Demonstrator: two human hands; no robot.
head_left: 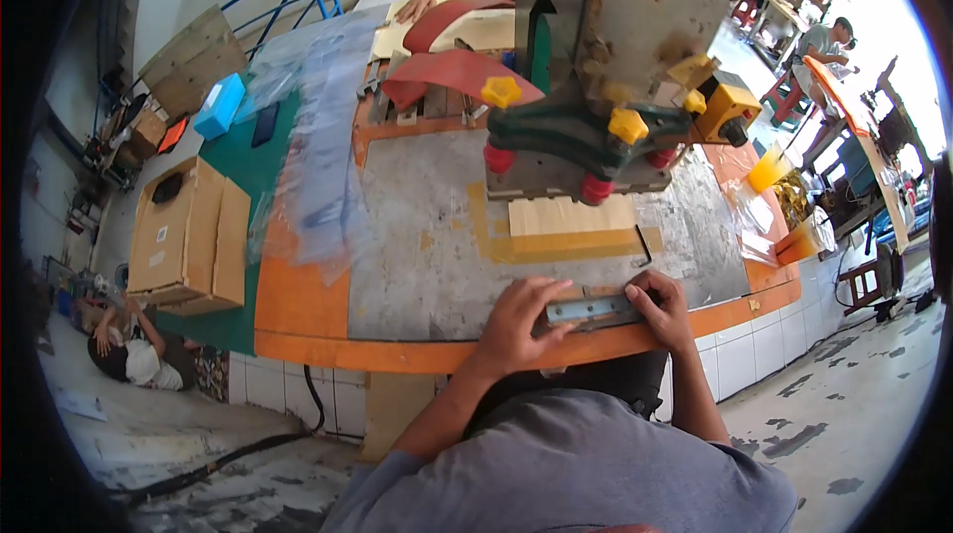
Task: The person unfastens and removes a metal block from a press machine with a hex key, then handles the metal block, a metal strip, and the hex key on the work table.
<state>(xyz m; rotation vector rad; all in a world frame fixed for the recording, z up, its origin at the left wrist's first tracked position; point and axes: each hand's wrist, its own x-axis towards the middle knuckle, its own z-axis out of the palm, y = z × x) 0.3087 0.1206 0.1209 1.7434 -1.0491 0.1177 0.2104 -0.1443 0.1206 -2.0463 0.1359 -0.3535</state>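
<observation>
- Left hand [526, 320]: fingers parted around the left end of a metal bar [588, 310]; whether they touch it, I cannot tell.
- Right hand [663, 309]: fingers curled, gripping its right end.
- Bar: at the table's [298, 320] front edge, near a black hex key [643, 243].

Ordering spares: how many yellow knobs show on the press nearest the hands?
3: left knob, front knob, and right knob beside the yellow box; more may be hidden behind.

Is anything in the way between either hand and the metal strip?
Nothing visible. The left hand is at the left end of the metal strip, the right hand at its right. The black hex key lies beyond the right hand, not between.
</observation>
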